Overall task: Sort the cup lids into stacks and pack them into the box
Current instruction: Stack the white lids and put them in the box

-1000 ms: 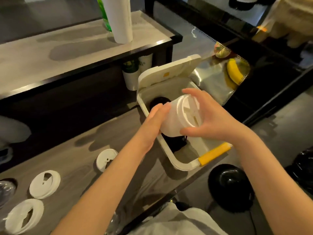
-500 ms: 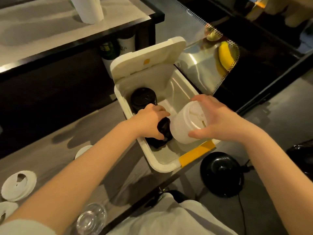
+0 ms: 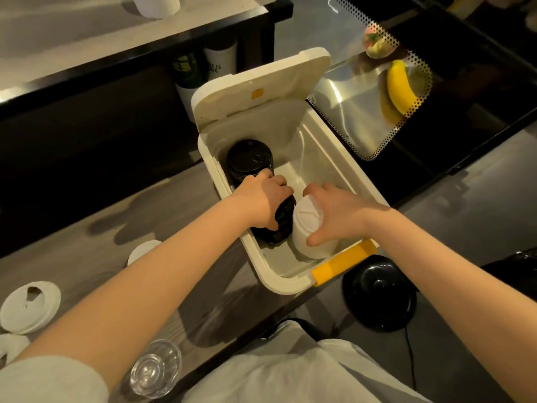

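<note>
Gripping black stack (image 3: pixel 282 226) left, white stack (image 3: pixel 305 225) right

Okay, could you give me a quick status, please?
Left hand grips black stack. Right hand holds white stack inside box. Loose lids on counter.

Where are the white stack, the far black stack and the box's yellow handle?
white stack (image 3: pixel 308 219), head view, on the top lid's face.
far black stack (image 3: pixel 249 158), head view, centre of the top lid.
yellow handle (image 3: pixel 344 264), head view, middle of the bar.
</note>
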Motion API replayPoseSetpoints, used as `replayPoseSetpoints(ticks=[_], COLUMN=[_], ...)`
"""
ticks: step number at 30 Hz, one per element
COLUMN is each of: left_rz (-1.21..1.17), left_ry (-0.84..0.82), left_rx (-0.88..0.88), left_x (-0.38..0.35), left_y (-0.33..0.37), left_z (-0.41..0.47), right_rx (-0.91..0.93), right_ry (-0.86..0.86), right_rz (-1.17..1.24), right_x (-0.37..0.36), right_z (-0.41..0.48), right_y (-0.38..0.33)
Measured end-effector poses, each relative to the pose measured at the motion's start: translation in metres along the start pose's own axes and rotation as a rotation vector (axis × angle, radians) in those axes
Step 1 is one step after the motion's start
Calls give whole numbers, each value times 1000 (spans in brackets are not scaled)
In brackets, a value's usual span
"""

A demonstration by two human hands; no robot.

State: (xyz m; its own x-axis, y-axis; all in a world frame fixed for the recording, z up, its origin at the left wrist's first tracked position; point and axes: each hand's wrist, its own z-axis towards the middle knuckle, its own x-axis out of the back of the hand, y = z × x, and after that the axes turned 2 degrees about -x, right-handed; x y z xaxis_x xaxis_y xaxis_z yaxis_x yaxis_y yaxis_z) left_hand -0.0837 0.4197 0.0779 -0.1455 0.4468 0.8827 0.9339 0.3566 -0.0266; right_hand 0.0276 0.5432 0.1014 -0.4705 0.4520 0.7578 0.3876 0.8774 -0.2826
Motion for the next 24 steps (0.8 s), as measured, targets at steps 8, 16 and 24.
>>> replayPoseSetpoints(ticks=[8, 16, 24], left_rz=[7, 14, 20], left_ry=[14, -23, 18], left_rx=[-3, -26, -23], left_x=[-1, 0, -5], left_y=[-1, -8, -6], left_z=[1, -4, -11], right_rx=[-67, -58, -50], right_ry=[-174, -317, -221], right_rz=[-106, -48, -100], right_x=[-20, -17, -20], right_z=[20, 34, 34], right_y=[8, 6, 4])
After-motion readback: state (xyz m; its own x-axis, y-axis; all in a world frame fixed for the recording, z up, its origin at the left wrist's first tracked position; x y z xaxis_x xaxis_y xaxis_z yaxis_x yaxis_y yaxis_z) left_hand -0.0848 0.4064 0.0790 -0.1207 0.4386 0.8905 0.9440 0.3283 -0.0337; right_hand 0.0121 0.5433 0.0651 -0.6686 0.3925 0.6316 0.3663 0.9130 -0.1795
